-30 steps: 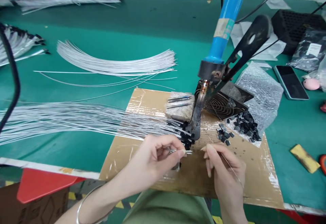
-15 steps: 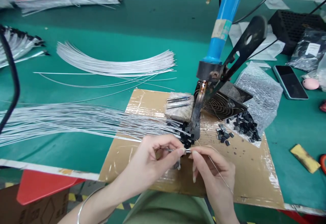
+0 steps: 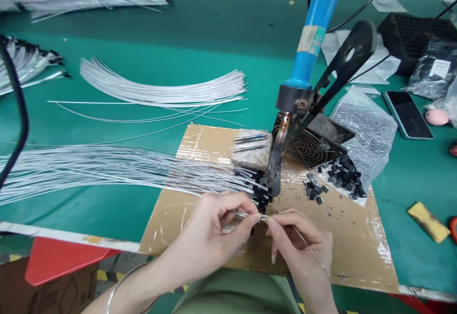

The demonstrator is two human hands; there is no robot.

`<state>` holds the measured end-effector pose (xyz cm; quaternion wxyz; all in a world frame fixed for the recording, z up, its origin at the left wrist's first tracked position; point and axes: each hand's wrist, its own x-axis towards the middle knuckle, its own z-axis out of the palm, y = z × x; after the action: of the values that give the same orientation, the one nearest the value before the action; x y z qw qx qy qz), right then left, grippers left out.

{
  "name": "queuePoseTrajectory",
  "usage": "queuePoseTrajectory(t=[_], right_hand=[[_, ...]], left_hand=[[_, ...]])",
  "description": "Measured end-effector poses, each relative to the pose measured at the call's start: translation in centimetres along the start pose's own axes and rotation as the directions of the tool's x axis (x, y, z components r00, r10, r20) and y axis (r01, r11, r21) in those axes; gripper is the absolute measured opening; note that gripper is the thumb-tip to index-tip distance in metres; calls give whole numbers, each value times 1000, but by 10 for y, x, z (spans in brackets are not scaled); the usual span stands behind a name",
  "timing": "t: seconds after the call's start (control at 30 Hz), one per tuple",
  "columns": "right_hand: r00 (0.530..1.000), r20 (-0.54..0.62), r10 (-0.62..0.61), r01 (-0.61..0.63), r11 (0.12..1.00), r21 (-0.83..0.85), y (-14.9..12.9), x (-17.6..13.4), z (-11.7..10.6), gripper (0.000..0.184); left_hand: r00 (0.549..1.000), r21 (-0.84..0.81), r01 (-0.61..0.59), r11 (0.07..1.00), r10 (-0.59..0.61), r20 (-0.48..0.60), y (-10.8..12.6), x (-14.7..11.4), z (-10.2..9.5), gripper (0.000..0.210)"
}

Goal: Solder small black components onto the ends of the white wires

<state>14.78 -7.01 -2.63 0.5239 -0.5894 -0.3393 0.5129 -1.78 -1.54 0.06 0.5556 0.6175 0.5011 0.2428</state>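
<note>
Across our green worktop (image 3: 185, 23) white wires (image 3: 117, 164) run onto a cardboard sheet (image 3: 353, 247), where a blue-handled soldering iron (image 3: 307, 61) points downward. Nearer us, over the cardboard, our left hand (image 3: 219, 230) has its grip pinching slim silvery ends (image 3: 263, 218); our right hand (image 3: 309, 238) pinches their tips, a thin strand (image 3: 310, 248) crossing it.

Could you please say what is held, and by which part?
Left hand: pale cable, near its tip. Right hand: thin wire, partway along, and apparently the cable's tip.
</note>
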Motion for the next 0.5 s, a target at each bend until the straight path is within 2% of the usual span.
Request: queuePoseTrajectory(t=[0.17, 0.27, 0.37, 0.5], right_hand=[[999, 0, 42, -42, 999, 1, 3, -3, -3, 18], [996, -47, 71, -68, 996, 57, 6, -2, -9, 18], [996, -92, 3, 6, 995, 100, 11, 4, -20, 16], [993, -65, -103, 111, 984, 137, 18, 11, -27, 10]], left_hand=[[998, -73, 23, 997, -19, 55, 1, -1, 1, 23], [998, -85, 30, 996, -25, 62, 1, 0, 1, 20], [999, -77, 37, 996, -33, 43, 2, 0, 0, 21], [995, -54, 101, 993, -100, 31, 2, 2, -1, 26]])
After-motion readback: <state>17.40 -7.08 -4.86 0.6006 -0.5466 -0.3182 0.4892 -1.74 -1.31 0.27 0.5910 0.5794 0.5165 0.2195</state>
